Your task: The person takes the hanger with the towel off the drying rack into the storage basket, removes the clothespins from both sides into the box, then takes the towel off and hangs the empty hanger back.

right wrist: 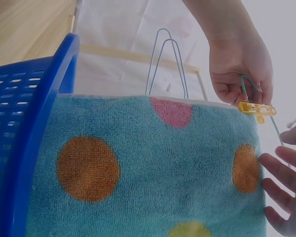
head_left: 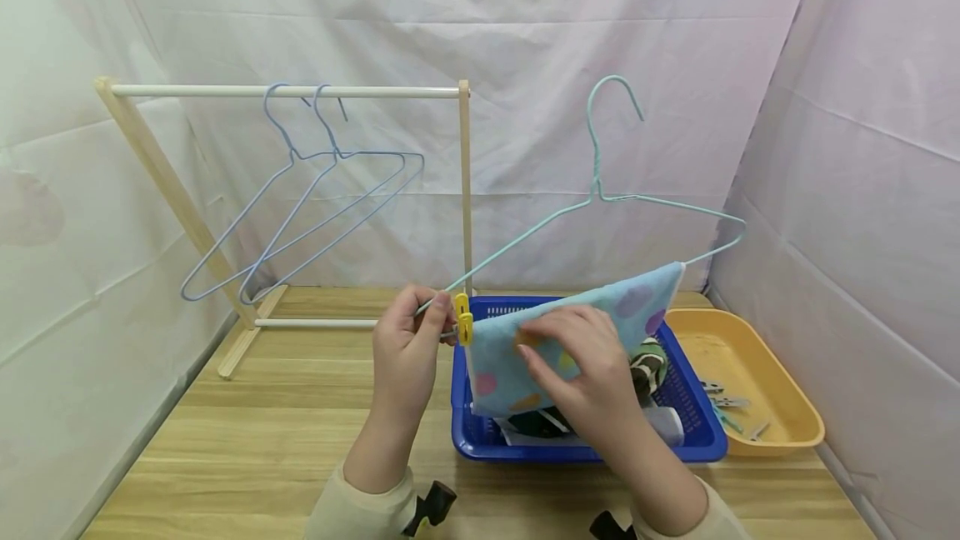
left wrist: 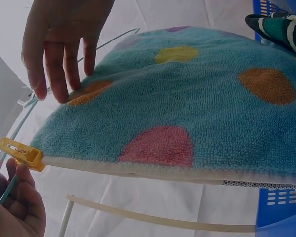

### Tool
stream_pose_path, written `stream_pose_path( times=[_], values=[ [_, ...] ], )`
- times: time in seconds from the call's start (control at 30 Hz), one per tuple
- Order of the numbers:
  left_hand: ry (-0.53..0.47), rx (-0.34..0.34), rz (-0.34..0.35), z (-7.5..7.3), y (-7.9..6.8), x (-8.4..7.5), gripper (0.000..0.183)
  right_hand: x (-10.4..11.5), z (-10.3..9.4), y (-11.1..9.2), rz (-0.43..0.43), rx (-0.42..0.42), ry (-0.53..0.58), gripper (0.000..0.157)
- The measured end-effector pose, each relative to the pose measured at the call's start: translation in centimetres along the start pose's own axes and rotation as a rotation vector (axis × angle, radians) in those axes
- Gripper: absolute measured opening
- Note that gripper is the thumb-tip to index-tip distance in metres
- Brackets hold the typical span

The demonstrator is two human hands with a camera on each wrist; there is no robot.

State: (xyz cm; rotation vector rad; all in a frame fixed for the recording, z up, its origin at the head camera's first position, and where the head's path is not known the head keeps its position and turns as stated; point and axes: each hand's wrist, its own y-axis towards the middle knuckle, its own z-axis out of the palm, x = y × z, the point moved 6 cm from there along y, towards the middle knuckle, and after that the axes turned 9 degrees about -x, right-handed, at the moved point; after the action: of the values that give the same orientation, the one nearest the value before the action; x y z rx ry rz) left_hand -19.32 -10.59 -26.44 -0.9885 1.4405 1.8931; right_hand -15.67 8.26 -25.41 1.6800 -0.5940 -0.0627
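Observation:
A mint-green wire hanger (head_left: 536, 227) is tilted, its left end low and its hook up. Near that lower left corner my left hand (head_left: 408, 340) grips the wire. A light blue towel with coloured dots (left wrist: 187, 108) is draped over the hanger's bottom bar. At the towel's left edge, a yellow clothespin (head_left: 464, 320) clamps it to the bar beside my left fingers. In front of the towel is my right hand (head_left: 588, 357); its fingertips are at the towel's top fold, by an orange dot, with the fingers fairly straight in the right wrist view.
Two blue hangers (head_left: 288, 155) hang from a wooden rack with a white rod (head_left: 195, 91) at the left. Below the towel stands a blue basket (head_left: 585, 454) holding folded cloth items. To its right, a yellow tray (head_left: 780, 394) contains several clothespins. White cloth (head_left: 525, 40) surrounds the wooden table (head_left: 247, 457).

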Motion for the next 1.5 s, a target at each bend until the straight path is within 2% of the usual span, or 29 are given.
stream_pose_path(
  times=[0.2, 0.33, 0.7, 0.9, 1.17, 1.5],
  values=[
    [0.017, 0.001, -0.007, 0.1, 0.0, 0.0, 0.021, -0.1, 0.3, 0.3, 0.008, 0.006, -0.028, 0.014],
    [0.019, 0.0, -0.003, 0.2, -0.1, 0.0, 0.021, -0.2, 0.6, 0.5, 0.044, 0.028, -0.038, 0.016],
    [0.024, 0.027, 0.008, 0.4, -0.4, 0.1, 0.019, -0.2, 2.1, 1.0, 0.121, 0.136, -0.061, 0.023],
    [0.022, 0.032, 0.02, 0.5, -0.4, 0.2, 0.019, -0.2, 2.9, 1.1, 0.133, 0.183, -0.095, 0.028],
    [0.018, 0.034, 0.011, 0.6, -0.4, 0.3, 0.02, -0.3, 3.4, 1.5, 0.136, 0.235, -0.083, 0.032],
    [-0.001, 0.03, 0.001, 0.8, -0.5, 0.3, 0.018, -0.3, 4.0, 1.8, 0.187, 0.318, -0.083, 0.033]
  ],
)
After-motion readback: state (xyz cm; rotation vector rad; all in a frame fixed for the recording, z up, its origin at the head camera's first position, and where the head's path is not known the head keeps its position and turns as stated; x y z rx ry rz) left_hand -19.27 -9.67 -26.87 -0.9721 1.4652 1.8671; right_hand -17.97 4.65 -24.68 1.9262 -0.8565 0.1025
